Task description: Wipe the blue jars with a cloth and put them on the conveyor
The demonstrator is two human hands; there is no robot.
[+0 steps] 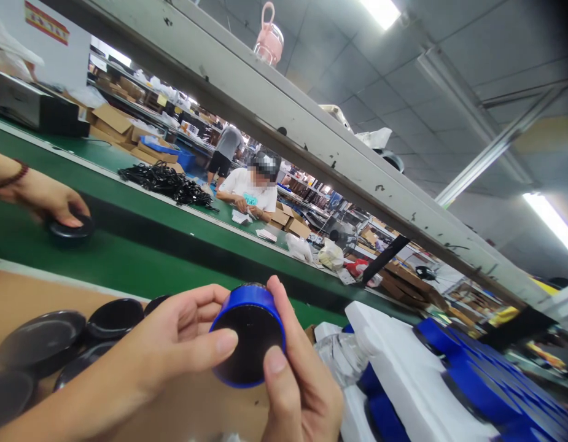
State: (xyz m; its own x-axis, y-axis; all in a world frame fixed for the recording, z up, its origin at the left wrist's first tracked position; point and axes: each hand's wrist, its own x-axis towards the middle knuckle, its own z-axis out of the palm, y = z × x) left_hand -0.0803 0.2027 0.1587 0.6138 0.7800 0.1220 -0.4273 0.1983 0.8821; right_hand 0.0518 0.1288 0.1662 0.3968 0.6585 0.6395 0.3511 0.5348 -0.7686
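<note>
Left hand (173,344) wrapped around a blue round part with a dark face (249,334), thumb pressed flat on the dark face, fingers curled behind the blue rim. Right hand (297,387) gripping the same part from the lower right, thumb on the bottom edge of the dark face, index finger lying along the blue rim. Part held low in the middle of the view, above a brown worktop (26,301), dark face turned toward the camera.

Just left of the left hand, a cluster of black round lids (58,341) lying on the worktop, some overlapping. To the right, white foam trays (403,356) loaded with more blue parts (477,374), and a clear plastic bottle (341,356) lying just beside the right hand.

Beyond the worktop, a green conveyor belt (127,258). At far left, a co-worker's hand (44,196), with a dark bead bracelet on the wrist, resting on a black lid (70,230) on the belt. Farther along, a heap of black cables (166,182) and a seated person in a white shirt (249,190). Overhead, a grey metal shelf beam (311,141) with a pink bottle (268,38) on top.
</note>
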